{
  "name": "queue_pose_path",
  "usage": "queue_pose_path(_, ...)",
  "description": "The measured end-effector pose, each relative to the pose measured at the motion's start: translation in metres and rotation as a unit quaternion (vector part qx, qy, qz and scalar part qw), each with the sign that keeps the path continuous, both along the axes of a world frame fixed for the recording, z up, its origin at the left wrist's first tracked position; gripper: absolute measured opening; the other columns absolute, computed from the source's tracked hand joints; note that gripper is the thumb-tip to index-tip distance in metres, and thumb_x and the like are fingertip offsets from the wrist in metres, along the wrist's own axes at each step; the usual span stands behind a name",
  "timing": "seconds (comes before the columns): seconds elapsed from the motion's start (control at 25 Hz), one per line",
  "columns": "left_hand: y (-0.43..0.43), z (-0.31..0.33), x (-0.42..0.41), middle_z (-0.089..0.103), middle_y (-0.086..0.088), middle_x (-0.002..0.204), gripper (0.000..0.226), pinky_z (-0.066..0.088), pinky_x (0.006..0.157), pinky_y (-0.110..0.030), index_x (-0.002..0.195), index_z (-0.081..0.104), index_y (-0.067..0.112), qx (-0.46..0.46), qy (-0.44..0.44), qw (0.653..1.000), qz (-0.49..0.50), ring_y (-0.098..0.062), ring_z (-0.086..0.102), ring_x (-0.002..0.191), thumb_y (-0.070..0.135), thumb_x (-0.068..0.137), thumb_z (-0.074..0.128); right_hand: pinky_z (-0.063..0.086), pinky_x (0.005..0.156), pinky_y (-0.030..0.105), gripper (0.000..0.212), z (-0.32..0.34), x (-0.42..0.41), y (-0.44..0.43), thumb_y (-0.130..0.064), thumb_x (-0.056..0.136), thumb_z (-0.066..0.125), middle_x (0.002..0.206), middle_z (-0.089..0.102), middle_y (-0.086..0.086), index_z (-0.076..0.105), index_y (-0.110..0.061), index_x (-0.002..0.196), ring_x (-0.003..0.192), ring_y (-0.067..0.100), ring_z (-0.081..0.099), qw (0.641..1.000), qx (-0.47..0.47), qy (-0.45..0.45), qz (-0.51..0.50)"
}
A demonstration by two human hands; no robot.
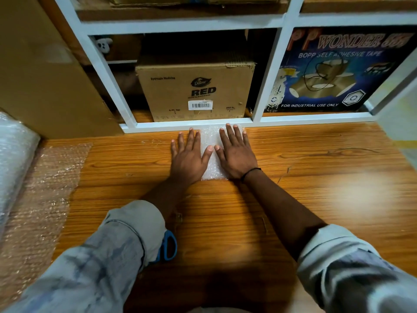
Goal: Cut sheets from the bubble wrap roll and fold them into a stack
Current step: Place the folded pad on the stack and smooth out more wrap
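Two hands work one item here: the left hand and the right hand lie palm down, side by side, on a folded bubble wrap pad. The fingers of both are straight and spread. Neither grips anything; both press the pad flat. The pad sits at the far edge of the worktop, against the white shelf frame and below a cardboard box.

Status, as judged from the layout: at least one sheet is cut and folded, and the fold is being flattened. How many layers the pad holds cannot be told.

Work remaining appears substantial. The bubble wrap roll stands at the far left with plenty of material on it, and a loose length lies spread on the worktop beside it. Whether that length is cut free cannot be told. The scissors lie on the near side, partly under the left sleeve, unheld and within reach for the next cut.
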State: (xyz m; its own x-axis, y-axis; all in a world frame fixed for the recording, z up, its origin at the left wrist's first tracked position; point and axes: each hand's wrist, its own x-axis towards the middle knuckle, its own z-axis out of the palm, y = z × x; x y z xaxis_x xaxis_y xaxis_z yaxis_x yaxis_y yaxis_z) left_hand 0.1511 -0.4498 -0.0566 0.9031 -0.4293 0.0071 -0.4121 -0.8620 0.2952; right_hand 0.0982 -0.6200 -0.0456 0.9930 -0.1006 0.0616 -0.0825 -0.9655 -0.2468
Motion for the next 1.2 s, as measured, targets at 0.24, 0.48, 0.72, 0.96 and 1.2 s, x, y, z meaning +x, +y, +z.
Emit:
queue_pose_path(0.24,0.049,0.012,-0.012,-0.002,-0.004,0.173,0.081,-0.007,0.126,-0.057,0.165,0.010,0.023,0.012,-0.012,1.000,0.014,-0.032,-0.011,0.158,0.071,0.100,0.004,-0.004,0.129,0.044,0.062,0.016,-0.011,0.039,-0.045,0.111,0.026,0.172,0.008,0.012,0.018,-0.015,0.164,0.160,0.027,-0.003,0.999,0.026,-0.037,0.019)
queue_pose_path(0.48,0.102,0.024,-0.029,0.001,-0.003,0.173,0.074,-0.008,0.126,-0.055,0.163,0.019,0.024,0.010,-0.001,1.000,0.022,-0.031,-0.008,0.158,0.067,0.103,0.012,-0.001,0.129,0.046,0.059,0.020,-0.028,0.095,-0.040,0.110,0.032,0.172,0.013,0.013,0.023,-0.015,0.162,0.160,0.029,0.001,0.998,0.044,-0.025,0.036)
queue_pose_path(0.72,0.193,0.030,-0.055,0.009,0.000,0.173,0.066,0.000,0.128,-0.051,0.161,0.029,0.026,-0.024,-0.019,1.000,0.005,-0.029,0.003,0.159,0.060,0.105,0.025,0.003,0.128,0.047,0.056,0.018,-0.056,0.186,-0.034,0.101,0.050,0.167,0.027,0.014,0.041,-0.015,0.154,0.158,0.031,0.012,0.996,0.052,-0.038,0.060)
queue_pose_path(0.96,0.315,0.018,-0.080,0.019,-0.004,0.171,0.068,0.007,0.125,-0.052,0.159,0.035,0.024,-0.014,-0.023,0.998,0.055,-0.036,0.014,0.157,0.053,0.098,0.030,0.005,0.129,0.046,0.056,0.010,-0.074,0.311,-0.035,0.099,0.054,0.165,0.033,0.011,0.046,-0.016,0.151,0.158,0.028,0.016,0.992,0.075,-0.029,0.100)
queue_pose_path(1.2,0.416,0.001,-0.099,0.048,-0.015,0.156,0.064,0.030,0.114,-0.066,0.142,0.060,0.015,-0.006,-0.091,0.988,0.126,-0.051,0.042,0.141,0.040,0.089,0.035,0.037,0.115,0.040,0.052,0.002,-0.077,0.429,-0.030,0.094,0.063,0.146,0.053,0.015,0.055,-0.011,0.142,0.138,0.034,0.046,0.980,0.193,-0.003,0.046)
